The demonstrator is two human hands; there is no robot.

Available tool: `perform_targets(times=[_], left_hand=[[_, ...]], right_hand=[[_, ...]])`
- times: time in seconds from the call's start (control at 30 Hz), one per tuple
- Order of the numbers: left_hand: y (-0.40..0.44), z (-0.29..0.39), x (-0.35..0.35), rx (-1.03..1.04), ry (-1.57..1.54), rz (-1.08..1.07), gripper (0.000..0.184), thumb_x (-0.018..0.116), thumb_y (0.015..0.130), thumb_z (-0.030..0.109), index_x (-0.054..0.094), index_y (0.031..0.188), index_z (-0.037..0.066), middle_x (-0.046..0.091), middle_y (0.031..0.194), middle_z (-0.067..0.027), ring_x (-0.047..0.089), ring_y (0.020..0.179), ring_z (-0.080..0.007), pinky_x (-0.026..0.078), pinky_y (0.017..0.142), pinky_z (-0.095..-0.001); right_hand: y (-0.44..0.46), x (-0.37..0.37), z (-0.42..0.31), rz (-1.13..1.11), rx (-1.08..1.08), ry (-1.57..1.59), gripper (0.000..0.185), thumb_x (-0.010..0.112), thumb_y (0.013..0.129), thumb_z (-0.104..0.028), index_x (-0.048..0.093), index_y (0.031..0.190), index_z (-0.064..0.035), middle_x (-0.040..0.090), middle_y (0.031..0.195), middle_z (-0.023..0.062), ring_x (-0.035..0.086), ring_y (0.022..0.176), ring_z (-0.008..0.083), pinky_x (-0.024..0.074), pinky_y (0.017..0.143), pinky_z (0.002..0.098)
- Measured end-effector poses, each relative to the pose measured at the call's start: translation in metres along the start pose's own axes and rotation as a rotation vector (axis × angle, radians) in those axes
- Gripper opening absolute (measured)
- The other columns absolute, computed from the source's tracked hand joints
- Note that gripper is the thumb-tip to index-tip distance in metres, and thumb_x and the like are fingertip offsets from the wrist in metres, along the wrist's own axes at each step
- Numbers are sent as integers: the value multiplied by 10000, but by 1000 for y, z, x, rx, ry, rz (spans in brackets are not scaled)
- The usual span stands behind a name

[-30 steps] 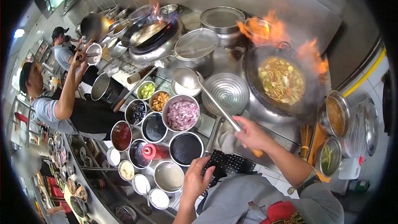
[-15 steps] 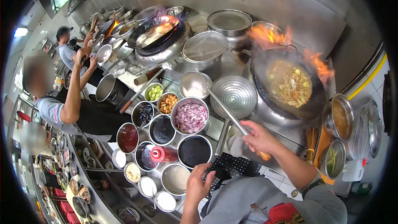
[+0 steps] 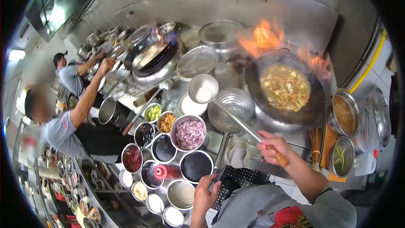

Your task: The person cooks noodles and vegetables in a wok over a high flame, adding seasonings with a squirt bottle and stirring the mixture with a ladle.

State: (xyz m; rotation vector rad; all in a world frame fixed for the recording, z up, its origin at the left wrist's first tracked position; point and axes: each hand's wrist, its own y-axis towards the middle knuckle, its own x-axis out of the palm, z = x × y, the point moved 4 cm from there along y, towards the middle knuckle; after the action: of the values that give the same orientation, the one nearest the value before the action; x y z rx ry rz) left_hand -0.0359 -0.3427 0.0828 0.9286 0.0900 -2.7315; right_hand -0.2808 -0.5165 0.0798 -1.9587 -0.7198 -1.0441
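Note:
My right hand [image 3: 272, 145] is closed round the wooden end of a long-handled ladle [image 3: 203, 88]. A little white stuff lies in the ladle's bowl, which hangs just above a metal container of white contents [image 3: 192, 104]. In my left hand [image 3: 205, 193] is the end of a handle that runs up to a perforated strainer [image 3: 231, 112]. The strainer rests between the container and a large wok [image 3: 249, 80]. Noodles with vegetables in broth [image 3: 286, 86] steam in the wok, and flames [image 3: 262, 38] rise behind it.
A bowl of sliced purple onions [image 3: 189, 132], pots of dark sauce [image 3: 196, 166] and a red squeeze bottle [image 3: 166, 172] crowd the left side. Bowls [image 3: 345, 112] and a bamboo brush [image 3: 315, 143] stand at right. A co-worker [image 3: 71, 131] works at another wok [image 3: 149, 55].
The ladle has risen out of the container of white contents and now holds some of it. My right hand has moved slightly right and down. My left hand keeps its grip.

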Motion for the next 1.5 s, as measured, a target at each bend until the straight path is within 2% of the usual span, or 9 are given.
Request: perform_targets(times=[0.23, 0.47, 0.63, 0.83, 0.93, 1.13, 1.27, 1.37, 1.5], left_hand=[[40, 53, 40, 167, -17, -134, 295, 722, 857, 135, 682, 1130, 29, 677, 1013, -175, 669, 909, -350, 522, 833, -399], [104, 178, 130, 695, 3, -199, 392, 789, 813, 138, 683, 1180, 49, 631, 1212, -167, 580, 1165, -365, 467, 992, -441], [135, 214, 236, 710, 180, -191, 265, 743, 857, 195, 699, 1065, 36, 632, 1052, -158, 587, 993, -363, 475, 838, -458], [125, 212, 236, 718, 137, -99, 147, 696, 888, 180, 681, 865, 36, 596, 799, -134, 551, 783, -343, 436, 721, -450], [127, 216, 235, 710, 221, -107, 160, 681, 902, 202, 670, 862, 46, 596, 826, -133, 562, 816, -338, 445, 725, -444], [124, 215, 234, 732, 147, -90, 162, 695, 890, 178, 677, 850, 22, 603, 783, -146, 555, 766, -345, 440, 716, -441], [123, 213, 233, 738, 165, -82, 157, 695, 889, 178, 680, 853, 26, 604, 778, -143, 557, 758, -341, 445, 718, -443], [126, 212, 236, 755, 170, -78, 150, 697, 886, 179, 682, 854, 33, 606, 780, -144, 562, 760, -343, 451, 723, -451], [128, 211, 233, 753, 144, -78, 147, 694, 887, 182, 682, 852, 40, 614, 791, -148, 569, 771, -348, 452, 725, -452]], right_hand=[[-111, -7, -44, -68, -215, 208, 407, 512, 1013, -127, 445, 1412, -167, 515, 872, 58, 504, 503, 84, 432, 377, 272], [-192, -73, -108, 700, -363, -849, 580, 598, 947, -82, 387, 1487, -97, 581, 777, 51, 549, 513, 127, 447, 424, 287], [-188, -100, -125, 911, -379, -1363, 586, 584, 954, -102, 391, 1508, -120, 602, 790, 49, 566, 528, 136, 473, 501, 289], [-253, -93, -141, 802, -197, -1189, 571, 633, 911, -179, 467, 1455, -123, 612, 782, 99, 617, 551, 174, 518, 555, 331], [-230, -90, -150, 916, -260, -1431, 567, 630, 899, -160, 482, 1444, -109, 661, 851, 117, 617, 548, 183, 523, 558, 350], [-246, -94, -132, 695, -236, -1113, 597, 611, 921, -157, 422, 1480, -70, 668, 881, 116, 607, 554, 165, 516, 545, 352], [-233, -70, -149, 852, -240, -1393, 596, 612, 915, -152, 431, 1477, -73, 640, 786, 95, 611, 555, 153, 518, 548, 338], [-192, -80, -130, 830, -304, -1355, 595, 615, 916, -145, 426, 1471, -43, 669, 865, 111, 643, 579, 171, 530, 568, 326], [-252, -91, -124, 761, -173, -1204, 632, 616, 930, -131, 382, 1515, -80, 612, 768, 46, 581, 536, 119, 472, 471, 300]])
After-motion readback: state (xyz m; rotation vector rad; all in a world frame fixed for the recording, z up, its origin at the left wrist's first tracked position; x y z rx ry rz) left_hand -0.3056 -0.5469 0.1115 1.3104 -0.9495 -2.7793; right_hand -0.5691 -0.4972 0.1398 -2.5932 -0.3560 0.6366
